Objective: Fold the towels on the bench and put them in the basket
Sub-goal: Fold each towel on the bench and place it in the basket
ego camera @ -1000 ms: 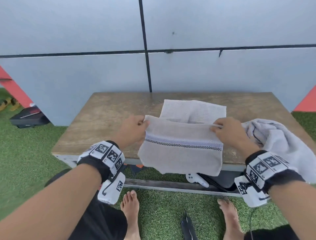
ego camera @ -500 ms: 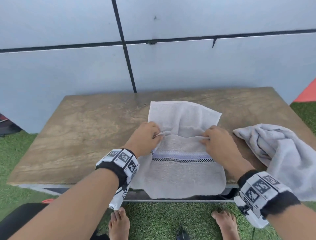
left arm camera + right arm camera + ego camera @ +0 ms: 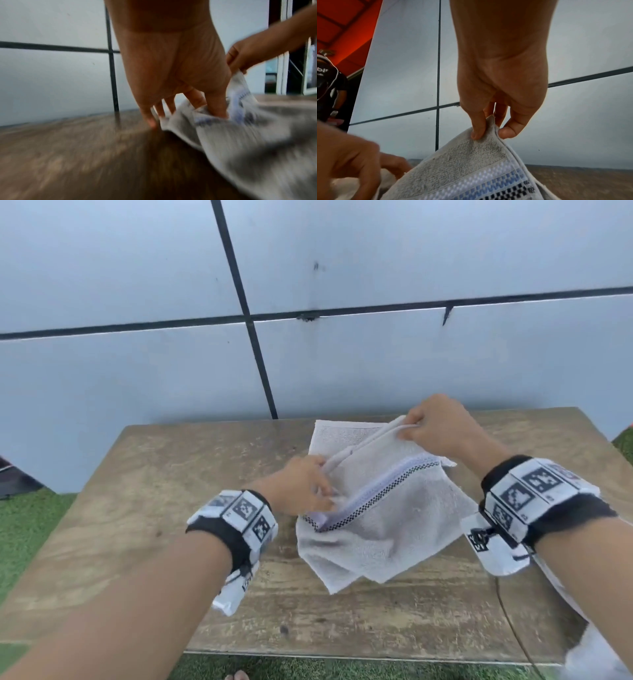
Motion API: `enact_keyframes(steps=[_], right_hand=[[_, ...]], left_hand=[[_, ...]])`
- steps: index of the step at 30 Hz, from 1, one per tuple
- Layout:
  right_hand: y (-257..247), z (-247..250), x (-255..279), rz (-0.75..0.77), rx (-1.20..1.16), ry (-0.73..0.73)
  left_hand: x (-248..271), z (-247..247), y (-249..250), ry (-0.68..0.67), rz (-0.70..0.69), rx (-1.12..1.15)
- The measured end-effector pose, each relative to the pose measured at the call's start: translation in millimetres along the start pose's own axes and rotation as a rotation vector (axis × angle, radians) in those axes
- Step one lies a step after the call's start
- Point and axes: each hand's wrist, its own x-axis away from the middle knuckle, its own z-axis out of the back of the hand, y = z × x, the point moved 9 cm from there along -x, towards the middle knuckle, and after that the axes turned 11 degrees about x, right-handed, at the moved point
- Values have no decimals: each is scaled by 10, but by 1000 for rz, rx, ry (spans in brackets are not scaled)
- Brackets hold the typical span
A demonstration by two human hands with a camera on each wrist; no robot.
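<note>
the grey towel with a blue and checked stripe (image 3: 383, 518) has turned and slid fully onto the brown wooden worktop (image 3: 144, 508), near its far edge. the right hand (image 3: 436, 426) pinches one corner up high, and the left hand (image 3: 301, 491) pinches the low corner. i think the next fold is starting.

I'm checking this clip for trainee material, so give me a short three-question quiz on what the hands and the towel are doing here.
1. True or false: both hands hold the grey towel.
2. Which hand is raised higher above the wooden bench? A) left hand B) right hand
3. Fill in: the right hand pinches the towel's ____ between thumb and fingers.

Key: 1 true; 2 B; 3 corner.
</note>
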Motion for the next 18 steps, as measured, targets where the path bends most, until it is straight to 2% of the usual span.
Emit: enact_keyframes(steps=[1, 3, 5, 8, 14, 18], right_hand=[[-2, -70, -27, 3, 12, -37], [24, -249, -52, 8, 54, -96], [52, -369, -56, 12, 116, -132], [57, -276, -177, -5, 110, -123], [-152, 618, -626, 26, -28, 253], [-301, 960, -803, 73, -58, 388]], left_hand=[[-35, -101, -42, 24, -6, -21], [-58, -119, -3, 173, -68, 88], [-99, -79, 78, 228, -114, 136], [-160, 269, 109, 332, -74, 173], [-321, 1554, 108, 741, -124, 152], [-259, 2065, 161, 894, -164, 81]])
